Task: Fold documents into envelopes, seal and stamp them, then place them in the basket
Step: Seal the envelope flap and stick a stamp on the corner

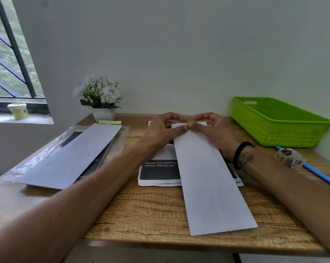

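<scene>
1. From the head view I see a long white paper envelope [207,177] lying flat on the wooden table [151,215], running from the near edge away toward the wall, its face plain and smooth.
2. My left hand [160,131] and right hand [213,130] meet at its far end, thumbs and forefingers pinching the flap there.
3. It overlies a stack of printed white documents with a black panel [159,173].
4. A second pile of white envelopes [71,156] sits on clear plastic wrap at the left.
5. The green plastic basket [278,122] stands at the right rear, well apart from the envelope.
6. A tape roll [289,158] and blue pen [320,175] lie near it.
</scene>
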`<move>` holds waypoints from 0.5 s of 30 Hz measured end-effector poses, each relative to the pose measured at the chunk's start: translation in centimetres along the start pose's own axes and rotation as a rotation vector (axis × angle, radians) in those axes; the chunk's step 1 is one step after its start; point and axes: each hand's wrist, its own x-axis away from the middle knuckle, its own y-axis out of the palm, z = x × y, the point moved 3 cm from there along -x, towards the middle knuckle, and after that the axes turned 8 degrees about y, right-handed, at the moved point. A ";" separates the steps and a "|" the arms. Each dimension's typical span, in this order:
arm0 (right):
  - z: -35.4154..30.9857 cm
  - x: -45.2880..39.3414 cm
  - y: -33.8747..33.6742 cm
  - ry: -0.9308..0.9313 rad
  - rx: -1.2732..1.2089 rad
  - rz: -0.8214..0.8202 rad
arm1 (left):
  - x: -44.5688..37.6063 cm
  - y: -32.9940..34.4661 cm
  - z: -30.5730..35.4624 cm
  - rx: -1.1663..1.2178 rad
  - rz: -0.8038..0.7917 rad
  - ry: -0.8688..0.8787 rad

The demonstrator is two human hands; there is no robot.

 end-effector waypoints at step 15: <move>-0.3 -1.0 -1.2 -0.020 0.022 0.009 | -0.3 0.1 -0.2 0.006 0.030 0.017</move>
